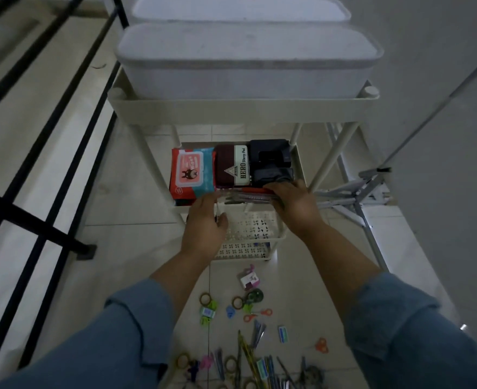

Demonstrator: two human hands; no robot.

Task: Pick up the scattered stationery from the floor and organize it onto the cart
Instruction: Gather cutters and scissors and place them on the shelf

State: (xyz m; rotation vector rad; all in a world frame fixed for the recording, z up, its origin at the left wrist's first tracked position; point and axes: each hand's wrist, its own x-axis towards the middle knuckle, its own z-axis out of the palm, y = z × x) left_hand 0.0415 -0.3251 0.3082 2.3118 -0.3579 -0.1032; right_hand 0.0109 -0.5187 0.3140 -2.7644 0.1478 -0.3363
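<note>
black railing [35, 164] runs down the far left over pale floor tiles. next to it is the white cart [243, 108], with two white bins [245, 60] sitting on its top tier.

on the middle shelf, from the left: a red and teal wipes pack [191, 172], then a maroon hero stamp pad [233, 167], then a couple of black blocky things [271, 155] i can't really identify, all packed side by side.

along the front edge of that shelf lies a bundle of pens [245, 196]. the left hand [203, 223] has its fingers stretched onto the left end of the bundle with the thumb hanging apart underneath, and honestly i can't tell if it's actually gripping. the right hand [293, 203] has its fingers curled down over the right end and looks like it's holding it. both sleeves are blue.

below the hands is the perforated bottom shelf [248, 228]. on the floor in front of the cart sits the scattered stationery [245, 332]: tape rolls, small scissors, clips, more pens and pencils.

off to the right there's a folded white metal stand [355, 192] by the wall.
</note>
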